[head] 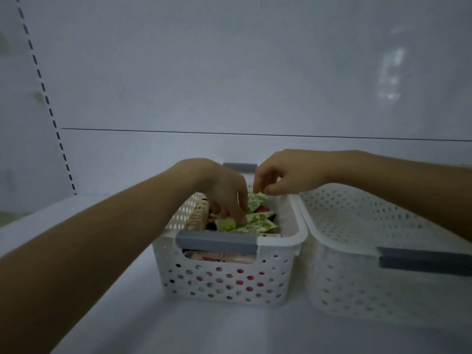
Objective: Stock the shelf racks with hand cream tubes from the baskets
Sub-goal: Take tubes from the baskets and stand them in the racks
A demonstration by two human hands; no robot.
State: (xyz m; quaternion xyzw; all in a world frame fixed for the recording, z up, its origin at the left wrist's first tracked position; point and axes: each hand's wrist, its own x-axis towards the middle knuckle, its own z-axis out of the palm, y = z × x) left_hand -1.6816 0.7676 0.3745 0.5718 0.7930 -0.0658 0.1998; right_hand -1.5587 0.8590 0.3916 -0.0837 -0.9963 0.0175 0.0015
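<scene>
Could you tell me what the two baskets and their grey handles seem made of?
The left basket and right basket look like moulded white plastic: regular round holes, rounded rims. The grey handles seem matte plastic or rubber; unclear which.

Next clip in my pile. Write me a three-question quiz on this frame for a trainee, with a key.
1. True or false: the left hand reaches down into the basket among the green-patterned tubes.
2. The right hand has its fingers: A) on the near grey handle, B) pinching the tip of a green-patterned tube at the filled basket's far end, C) flat on the shelf.
3. Fill in: the second basket stands to the ____ of the filled one.
Key: 1 true; 2 B; 3 right.
</scene>
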